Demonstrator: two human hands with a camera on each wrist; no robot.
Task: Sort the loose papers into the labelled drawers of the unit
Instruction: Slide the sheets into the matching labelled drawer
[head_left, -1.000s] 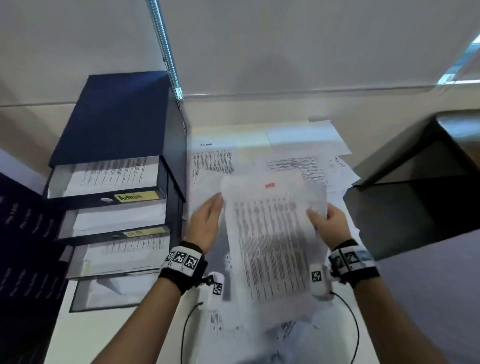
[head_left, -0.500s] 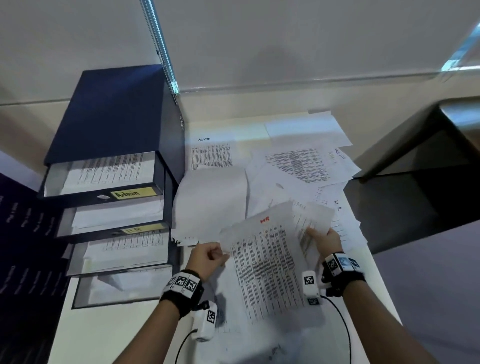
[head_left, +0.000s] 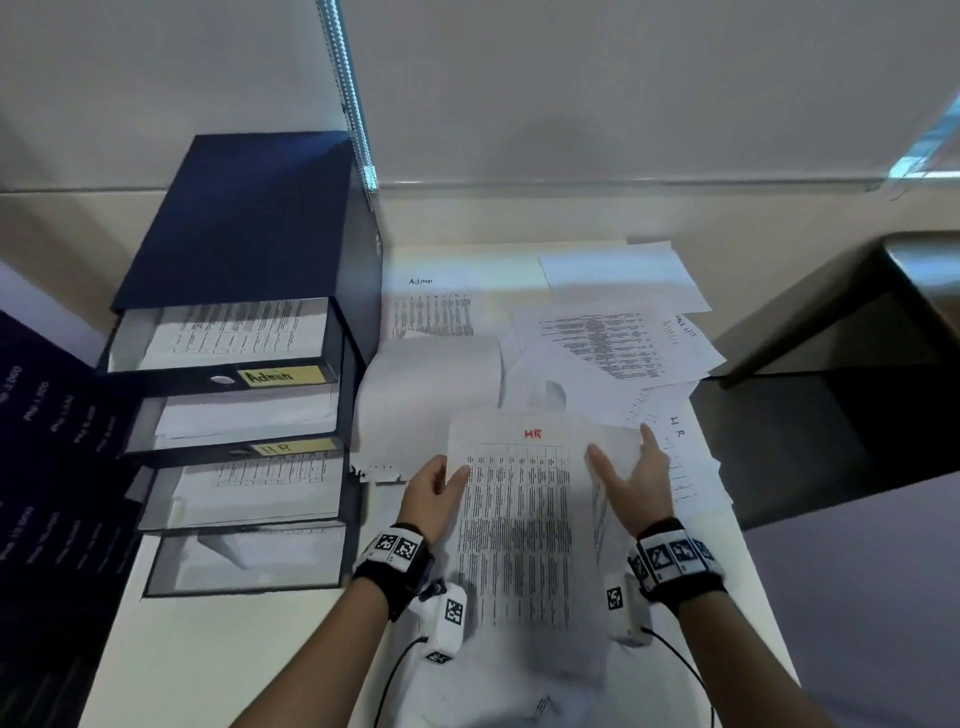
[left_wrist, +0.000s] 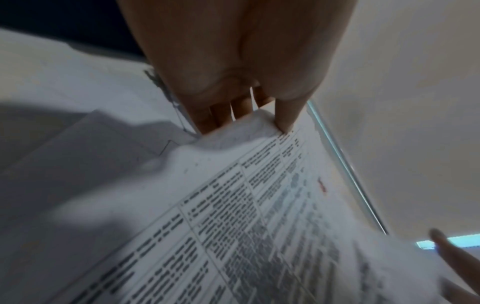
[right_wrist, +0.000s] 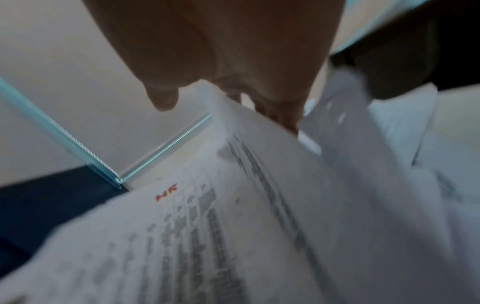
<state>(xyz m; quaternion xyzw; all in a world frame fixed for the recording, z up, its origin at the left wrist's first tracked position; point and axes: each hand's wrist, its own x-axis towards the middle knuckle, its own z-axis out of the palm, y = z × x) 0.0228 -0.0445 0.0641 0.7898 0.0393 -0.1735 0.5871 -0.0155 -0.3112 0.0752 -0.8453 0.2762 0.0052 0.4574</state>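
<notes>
A printed sheet headed "HR" in red is held level over the desk in front of me. My left hand pinches its left edge, thumb on top and fingers underneath. My right hand is at the sheet's right edge with fingers spread straight; in the right wrist view its thumb is lifted off the HR sheet. The dark blue drawer unit stands at the left with several drawers pulled out. One has a yellow "Admin" label and the one below an "HR" label; papers lie in them.
Loose papers cover the desk beyond my hands: an "Admin" sheet, a blank sheet, printed sheets and a handwritten "HR" sheet. A dark surface borders the desk on the right, a dark printed board on the left.
The HR sheet has come down from upright to lie level and squared in front of me. My left hand has taken its left edge; my right hand has let go and spread its fingers.
</notes>
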